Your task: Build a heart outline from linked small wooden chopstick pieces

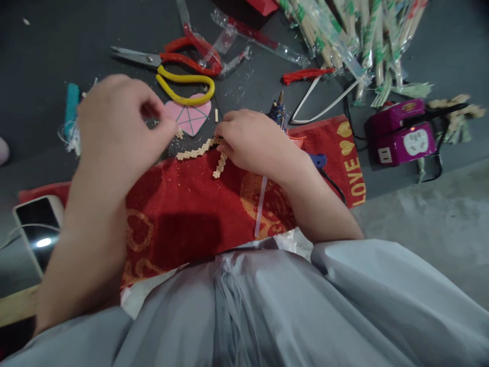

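My left hand [118,122], slightly blurred, hovers at the left with thumb and fingertips pinched together. Right under those fingertips shows a small pale piece [179,134]; whether it is held is unclear. My right hand [260,142] closes its fingers on a bumpy strip of small pale pieces [196,152], one part running left and another hanging down. A pink heart-shaped card [192,117] with dark lines lies between the hands. Partly covered by my right hand and forearm is a glue gun [280,113] with a clear glue stick [260,206].
Scissors [179,71] with red and yellow handles lie beyond the card. A red towel [187,204] covers the near table edge. Wrapped bundles [344,41] lie at the back right, near a purple power socket [405,132] with cables. A phone [38,224] is at left.
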`<state>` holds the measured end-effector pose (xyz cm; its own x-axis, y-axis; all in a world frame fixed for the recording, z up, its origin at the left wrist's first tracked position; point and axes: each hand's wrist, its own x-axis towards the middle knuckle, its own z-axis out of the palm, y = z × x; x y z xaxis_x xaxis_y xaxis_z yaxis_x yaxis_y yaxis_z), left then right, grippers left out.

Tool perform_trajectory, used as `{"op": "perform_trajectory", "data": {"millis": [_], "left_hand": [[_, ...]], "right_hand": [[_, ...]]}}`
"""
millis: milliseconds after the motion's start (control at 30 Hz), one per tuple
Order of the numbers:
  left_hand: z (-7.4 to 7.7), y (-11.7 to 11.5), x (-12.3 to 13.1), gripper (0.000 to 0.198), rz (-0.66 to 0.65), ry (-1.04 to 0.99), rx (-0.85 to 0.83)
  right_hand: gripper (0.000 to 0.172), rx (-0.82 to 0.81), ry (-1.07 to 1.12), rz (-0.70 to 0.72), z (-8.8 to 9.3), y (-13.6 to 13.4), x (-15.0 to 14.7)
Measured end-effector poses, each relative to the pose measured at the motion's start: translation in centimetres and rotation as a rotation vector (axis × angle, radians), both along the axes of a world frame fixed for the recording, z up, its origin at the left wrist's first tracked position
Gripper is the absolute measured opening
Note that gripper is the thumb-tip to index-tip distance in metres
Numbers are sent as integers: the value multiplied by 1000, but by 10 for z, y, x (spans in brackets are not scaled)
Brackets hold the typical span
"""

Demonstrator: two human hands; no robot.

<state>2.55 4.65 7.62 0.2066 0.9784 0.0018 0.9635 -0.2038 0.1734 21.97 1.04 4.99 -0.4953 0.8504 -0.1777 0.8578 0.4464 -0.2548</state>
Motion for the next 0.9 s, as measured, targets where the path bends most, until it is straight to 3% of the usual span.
{"op": "perform_trajectory", "data": {"millis": [133,600,767,900], "left_hand": [[1,-3,-12,20,98,-32,0],[-20,-15,-15,14,-63,-201,-346],[-33,-14,-20,11,-46,-437,-323],[-42,-14,-19,13,-49,-515,-272]], "right_hand": [[35,-21,6,1,2,0,0],[34,35,16,-25,-8,-1,-2],[34,38,25,-22,-10,-1,-2],[34,36,20,-19,-10,0,-2]]}}
